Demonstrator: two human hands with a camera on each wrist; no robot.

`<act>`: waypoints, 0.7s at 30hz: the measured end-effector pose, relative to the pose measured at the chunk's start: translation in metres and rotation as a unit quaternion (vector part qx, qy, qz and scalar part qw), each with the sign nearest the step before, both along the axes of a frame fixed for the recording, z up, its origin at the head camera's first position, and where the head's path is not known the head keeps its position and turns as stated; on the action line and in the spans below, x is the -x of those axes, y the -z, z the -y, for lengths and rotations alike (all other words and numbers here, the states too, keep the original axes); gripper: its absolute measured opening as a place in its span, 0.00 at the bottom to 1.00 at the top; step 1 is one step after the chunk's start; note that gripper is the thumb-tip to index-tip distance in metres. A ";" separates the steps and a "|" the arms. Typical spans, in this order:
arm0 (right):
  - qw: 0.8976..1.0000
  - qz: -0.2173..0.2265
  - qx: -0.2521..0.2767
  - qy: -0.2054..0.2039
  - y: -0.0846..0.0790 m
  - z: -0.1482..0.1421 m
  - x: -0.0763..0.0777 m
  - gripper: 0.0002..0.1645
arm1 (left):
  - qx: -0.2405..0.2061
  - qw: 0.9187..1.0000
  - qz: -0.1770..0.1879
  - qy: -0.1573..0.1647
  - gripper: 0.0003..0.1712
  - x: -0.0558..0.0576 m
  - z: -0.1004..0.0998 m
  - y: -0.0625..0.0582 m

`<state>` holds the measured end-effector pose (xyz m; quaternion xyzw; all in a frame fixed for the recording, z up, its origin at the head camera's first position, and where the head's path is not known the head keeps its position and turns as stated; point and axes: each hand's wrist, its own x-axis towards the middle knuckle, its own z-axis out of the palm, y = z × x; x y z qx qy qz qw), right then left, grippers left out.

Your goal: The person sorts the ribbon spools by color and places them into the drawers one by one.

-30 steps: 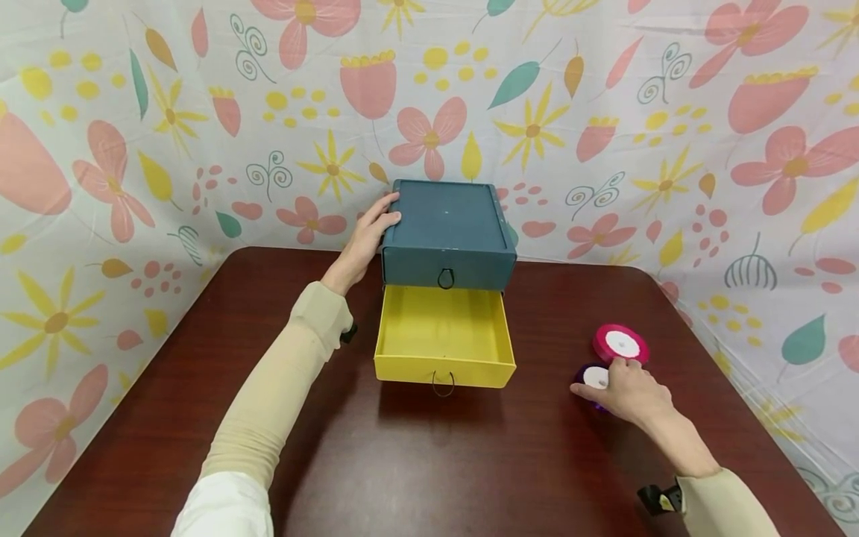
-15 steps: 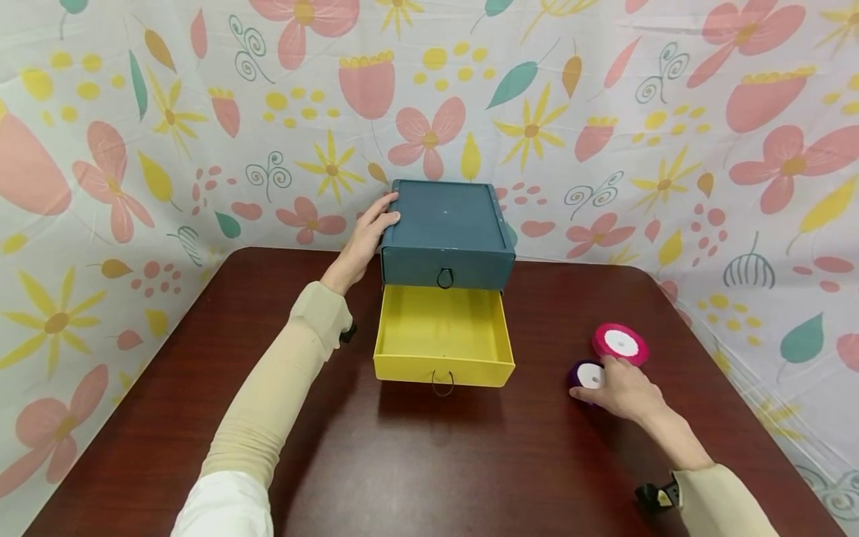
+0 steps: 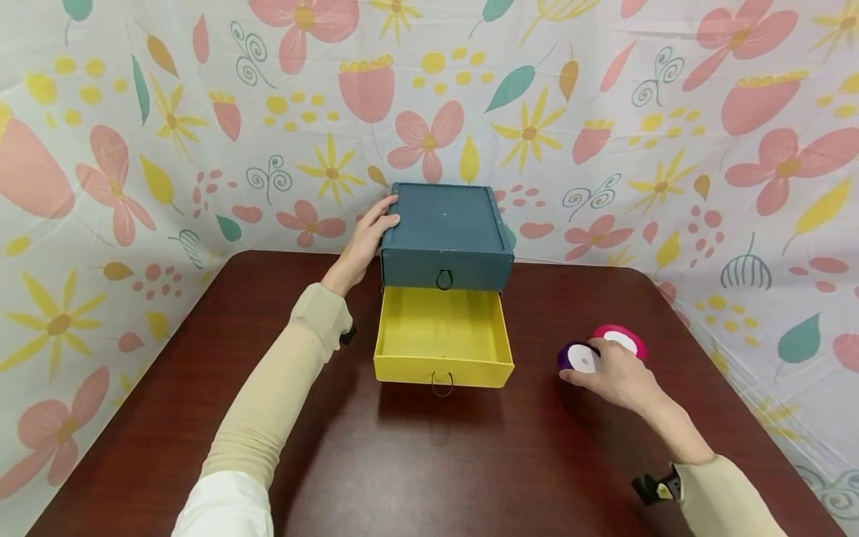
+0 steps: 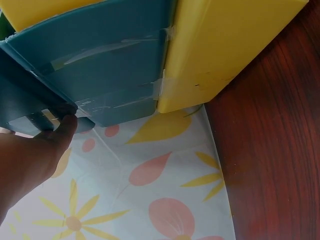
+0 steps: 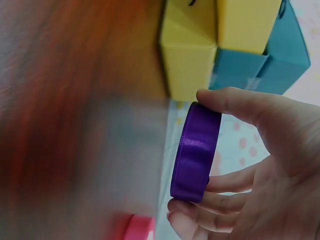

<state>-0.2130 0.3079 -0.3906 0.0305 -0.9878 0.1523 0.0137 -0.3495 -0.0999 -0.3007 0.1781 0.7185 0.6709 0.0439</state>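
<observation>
My right hand (image 3: 620, 377) holds a roll of purple ribbon (image 3: 579, 359) with a white centre, above the right part of the table. In the right wrist view the purple ribbon (image 5: 196, 152) is pinched edgewise between thumb and fingertips. A roll of pink ribbon (image 3: 627, 341) lies just behind that hand, partly hidden by it. My left hand (image 3: 365, 237) rests on the left side of a dark blue drawer box (image 3: 446, 220), fingers extended along its edge. Below the box's blue drawer front, a yellow drawer (image 3: 409, 371) is pulled out and has nothing inside.
A dark reddish-brown table (image 3: 463, 462) bears everything. Behind it hangs a white cloth (image 3: 255, 216) printed with flowers and leaves. The yellow drawer has a thin loop handle (image 3: 442, 385) at the front; the blue front has a black loop (image 3: 444, 280).
My right hand has taken the purple ribbon roll up and left, away from where it lay by the pink roll. My left hand, the box and the yellow drawer stay put.
</observation>
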 end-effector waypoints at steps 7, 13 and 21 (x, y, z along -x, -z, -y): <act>0.999 -0.033 0.019 -0.026 -0.019 0.015 0.000 0.51 | 0.002 1.000 0.000 -0.001 0.33 -0.001 0.000 0.001; 0.998 -0.037 0.028 -0.039 -0.037 0.028 0.000 0.51 | 0.002 1.000 0.000 0.002 0.33 -0.001 0.000 0.001; 0.996 -0.059 0.039 -0.058 -0.058 0.049 0.006 0.49 | 0.001 1.000 -0.001 0.003 0.32 -0.001 0.000 0.001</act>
